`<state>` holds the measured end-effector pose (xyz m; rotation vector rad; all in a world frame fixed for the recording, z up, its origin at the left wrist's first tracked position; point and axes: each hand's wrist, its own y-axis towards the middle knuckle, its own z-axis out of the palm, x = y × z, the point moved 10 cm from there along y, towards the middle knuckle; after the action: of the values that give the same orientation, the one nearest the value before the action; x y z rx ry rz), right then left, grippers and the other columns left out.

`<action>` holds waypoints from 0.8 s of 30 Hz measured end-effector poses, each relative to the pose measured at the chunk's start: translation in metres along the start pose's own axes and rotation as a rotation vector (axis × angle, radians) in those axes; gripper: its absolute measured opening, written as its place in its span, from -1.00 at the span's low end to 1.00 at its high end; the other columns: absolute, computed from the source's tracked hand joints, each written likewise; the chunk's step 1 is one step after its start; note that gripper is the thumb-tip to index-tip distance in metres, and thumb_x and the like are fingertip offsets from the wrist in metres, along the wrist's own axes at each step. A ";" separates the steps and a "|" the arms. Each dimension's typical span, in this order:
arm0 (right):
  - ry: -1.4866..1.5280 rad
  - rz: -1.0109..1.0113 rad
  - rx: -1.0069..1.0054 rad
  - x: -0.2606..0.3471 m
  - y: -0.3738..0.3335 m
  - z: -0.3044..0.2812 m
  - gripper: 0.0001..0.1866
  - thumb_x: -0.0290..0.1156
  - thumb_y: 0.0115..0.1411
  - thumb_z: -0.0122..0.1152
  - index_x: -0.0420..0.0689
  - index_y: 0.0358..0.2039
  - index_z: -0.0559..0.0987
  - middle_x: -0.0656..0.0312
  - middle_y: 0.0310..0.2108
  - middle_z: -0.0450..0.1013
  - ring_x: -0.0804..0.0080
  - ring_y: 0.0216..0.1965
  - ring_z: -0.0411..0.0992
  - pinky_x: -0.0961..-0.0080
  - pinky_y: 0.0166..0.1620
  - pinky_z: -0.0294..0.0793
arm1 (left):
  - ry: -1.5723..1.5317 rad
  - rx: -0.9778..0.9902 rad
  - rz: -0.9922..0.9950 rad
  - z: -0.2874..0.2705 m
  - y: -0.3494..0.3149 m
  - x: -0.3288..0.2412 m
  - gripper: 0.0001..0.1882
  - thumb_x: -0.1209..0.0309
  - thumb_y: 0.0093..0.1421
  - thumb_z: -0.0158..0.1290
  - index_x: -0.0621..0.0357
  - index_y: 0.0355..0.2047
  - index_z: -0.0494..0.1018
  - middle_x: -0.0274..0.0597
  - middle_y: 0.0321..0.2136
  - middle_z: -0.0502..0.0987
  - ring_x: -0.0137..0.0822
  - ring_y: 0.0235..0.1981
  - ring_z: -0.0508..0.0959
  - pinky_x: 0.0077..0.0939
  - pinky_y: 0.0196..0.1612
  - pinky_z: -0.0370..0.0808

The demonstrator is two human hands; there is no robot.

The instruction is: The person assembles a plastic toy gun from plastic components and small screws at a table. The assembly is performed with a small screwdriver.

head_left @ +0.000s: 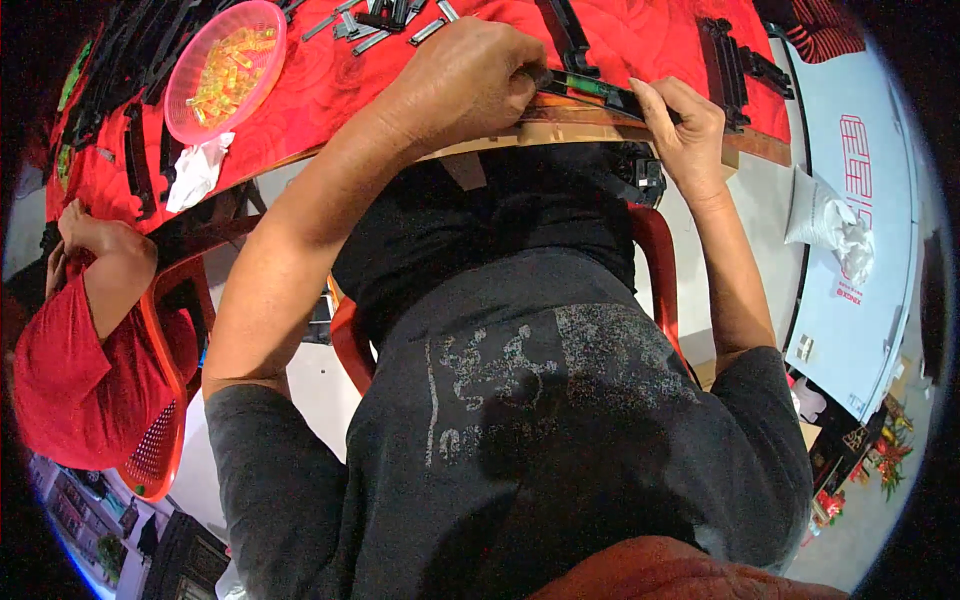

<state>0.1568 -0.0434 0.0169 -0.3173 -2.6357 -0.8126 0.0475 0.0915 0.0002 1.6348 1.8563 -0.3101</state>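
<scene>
Both my hands hold a slim black bar with a green insert [587, 86] above the table's near edge. My left hand [470, 85] is closed round its left end, the fingertips curled and partly hidden. At the right end, my right hand [688, 130] pinches the bar between thumb and fingers. Just beyond it lies another long black bar [566, 35] on the red cloth. Loose narrow metal strips and small black pieces [385, 18] lie past my left hand.
A pink basket [172, 105] of small yellow clear pieces [228, 80] stands on the red tablecloth [310, 90], with crumpled white tissue [200, 172] beside it. More black bars [725, 70] lie right and far left. Another person's arm [120, 265] is at left, by an orange chair [165, 430].
</scene>
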 end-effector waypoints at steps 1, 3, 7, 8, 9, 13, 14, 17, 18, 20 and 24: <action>-0.001 0.008 0.004 -0.001 -0.001 0.000 -0.82 -0.53 0.15 0.23 -0.33 -0.54 0.48 0.15 -0.67 0.27 0.50 -0.64 0.23 0.61 -0.51 0.28 | -0.044 -0.016 0.020 0.001 -0.001 0.000 -0.81 0.48 -0.02 0.01 0.22 -0.38 0.54 0.07 -0.56 0.52 -0.01 -0.48 0.56 -0.16 -0.38 0.48; -0.005 0.016 0.013 -0.001 -0.001 0.001 -0.82 -0.53 0.15 0.23 -0.33 -0.54 0.47 0.15 -0.68 0.26 0.50 -0.65 0.22 0.60 -0.51 0.27 | -0.092 -0.035 0.038 0.003 -0.003 0.002 -0.77 0.53 0.00 0.02 0.27 -0.29 0.52 0.08 -0.59 0.51 -0.09 -0.56 0.57 -0.26 -0.45 0.48; 0.001 0.019 0.022 0.002 0.000 0.001 -0.81 -0.53 0.15 0.23 -0.33 -0.55 0.47 0.17 -0.68 0.27 0.51 -0.64 0.22 0.61 -0.51 0.27 | -0.061 -0.062 0.036 0.002 -0.005 0.002 -0.80 0.52 0.00 0.03 0.27 -0.33 0.51 0.10 -0.60 0.51 -0.01 -0.55 0.57 -0.21 -0.43 0.49; -0.024 0.023 0.033 0.002 -0.001 0.001 -0.81 -0.53 0.15 0.23 -0.33 -0.55 0.47 0.17 -0.68 0.28 0.51 -0.64 0.23 0.60 -0.50 0.28 | -0.018 -0.064 0.053 0.001 -0.005 -0.001 -0.81 0.52 -0.01 0.03 0.26 -0.35 0.51 0.11 -0.59 0.51 0.03 -0.54 0.57 -0.18 -0.42 0.49; -0.024 0.024 0.033 0.002 -0.001 0.001 -0.81 -0.53 0.15 0.23 -0.33 -0.55 0.47 0.17 -0.68 0.28 0.51 -0.64 0.23 0.60 -0.50 0.28 | -0.018 -0.063 0.053 0.002 -0.005 -0.005 -0.81 0.52 -0.01 0.03 0.26 -0.35 0.51 0.11 -0.59 0.51 0.03 -0.54 0.57 -0.18 -0.42 0.49; 0.020 0.009 0.019 0.006 -0.003 0.000 -0.82 -0.53 0.15 0.23 -0.32 -0.54 0.49 0.18 -0.66 0.33 0.51 -0.62 0.27 0.60 -0.49 0.30 | 0.200 0.028 0.019 0.013 -0.007 -0.016 -0.85 0.47 -0.04 0.04 0.25 -0.44 0.50 0.15 -0.57 0.51 0.11 -0.46 0.56 -0.05 -0.35 0.49; 0.032 0.008 0.021 0.008 -0.004 0.000 -0.83 -0.53 0.15 0.23 -0.32 -0.53 0.49 0.18 -0.65 0.34 0.51 -0.61 0.29 0.60 -0.49 0.31 | 0.232 0.092 -0.012 0.019 -0.008 -0.014 -0.86 0.45 -0.05 0.04 0.24 -0.46 0.49 0.16 -0.57 0.51 0.13 -0.45 0.55 -0.01 -0.34 0.48; 0.029 0.018 0.017 0.009 -0.005 0.001 -0.82 -0.52 0.15 0.24 -0.31 -0.54 0.49 0.18 -0.66 0.32 0.50 -0.63 0.26 0.58 -0.50 0.29 | 0.261 0.067 -0.009 0.022 -0.013 -0.016 -0.86 0.43 -0.04 0.05 0.26 -0.49 0.47 0.15 -0.59 0.50 0.15 -0.45 0.54 0.00 -0.34 0.48; 0.028 0.018 0.016 0.011 -0.005 0.001 -0.82 -0.52 0.15 0.24 -0.31 -0.54 0.49 0.18 -0.66 0.32 0.50 -0.63 0.26 0.58 -0.50 0.29 | 0.261 0.067 -0.007 0.024 -0.014 -0.017 -0.86 0.43 -0.04 0.05 0.26 -0.49 0.47 0.15 -0.59 0.50 0.15 -0.45 0.54 0.00 -0.34 0.48; -0.016 -0.004 -0.023 0.017 -0.007 -0.002 -0.79 -0.50 0.15 0.24 -0.31 -0.55 0.47 0.16 -0.68 0.29 0.48 -0.65 0.22 0.57 -0.53 0.26 | 0.197 -0.049 -0.055 0.019 -0.016 -0.015 -0.86 0.42 -0.03 0.05 0.26 -0.49 0.46 0.15 -0.59 0.49 0.17 -0.46 0.53 0.01 -0.34 0.47; -0.032 0.054 -0.042 0.009 -0.013 0.002 -0.75 -0.48 0.16 0.25 -0.31 -0.58 0.43 0.18 -0.70 0.23 0.52 -0.65 0.17 0.57 -0.54 0.21 | 0.143 -0.102 -0.100 0.028 -0.024 -0.004 -0.83 0.41 0.00 0.01 0.28 -0.54 0.51 0.16 -0.57 0.52 0.15 -0.45 0.56 -0.02 -0.34 0.51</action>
<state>0.1434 -0.0518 0.0122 -0.4139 -2.6302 -0.8533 0.0334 0.0682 -0.0242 1.5326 2.0302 -0.1411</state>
